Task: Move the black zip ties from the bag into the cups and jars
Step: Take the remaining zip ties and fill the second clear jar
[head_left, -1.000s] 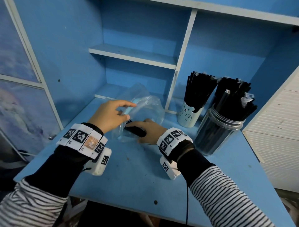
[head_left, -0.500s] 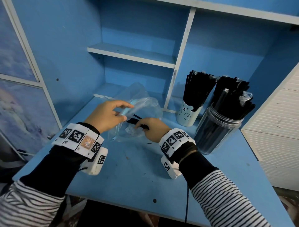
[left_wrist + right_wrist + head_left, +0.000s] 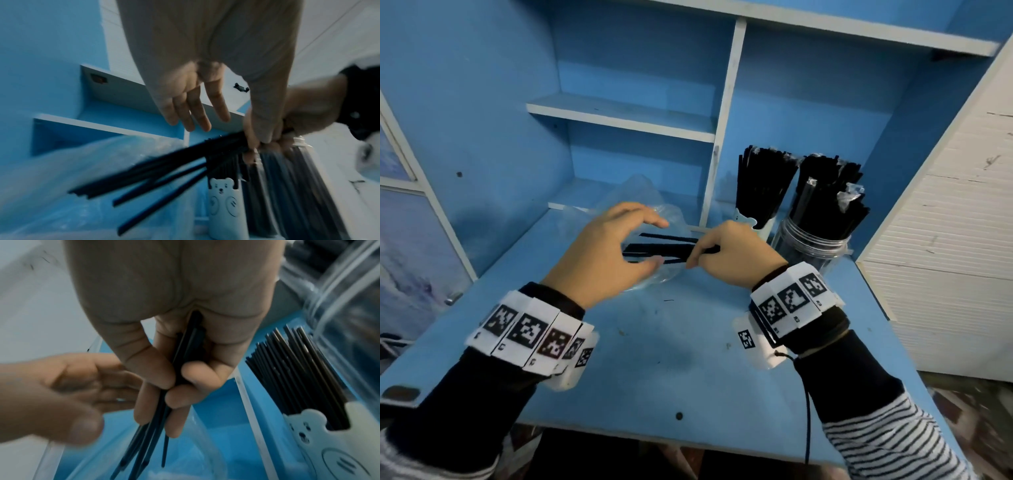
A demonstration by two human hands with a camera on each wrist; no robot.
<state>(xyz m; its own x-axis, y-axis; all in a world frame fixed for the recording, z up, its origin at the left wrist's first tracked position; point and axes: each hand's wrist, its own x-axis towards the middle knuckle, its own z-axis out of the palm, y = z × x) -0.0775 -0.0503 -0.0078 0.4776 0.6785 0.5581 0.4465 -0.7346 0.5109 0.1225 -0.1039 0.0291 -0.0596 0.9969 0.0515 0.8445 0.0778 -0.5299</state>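
My right hand (image 3: 693,258) grips one end of a bundle of black zip ties (image 3: 661,246), which points left over the clear plastic bag (image 3: 640,192) on the blue desk. In the right wrist view the fingers (image 3: 193,378) curl round the ties (image 3: 148,434). My left hand (image 3: 658,245) arches over the ties' free ends with its fingers (image 3: 191,113) straight and holding nothing. At the back right, a white bear cup (image 3: 748,219) and a clear jar (image 3: 811,246) each stand packed with upright black ties.
The blue desk (image 3: 671,342) sits under blue shelves, with a white upright divider (image 3: 722,137) just behind the bag. A white panelled cabinet (image 3: 945,240) stands close on the right of the jar. The desk's front edge (image 3: 654,435) is near my wrists.
My right hand has drawn the bundle of ties up and rightward out of the bag. My left hand has let go of the bag's edge and spread its fingers.
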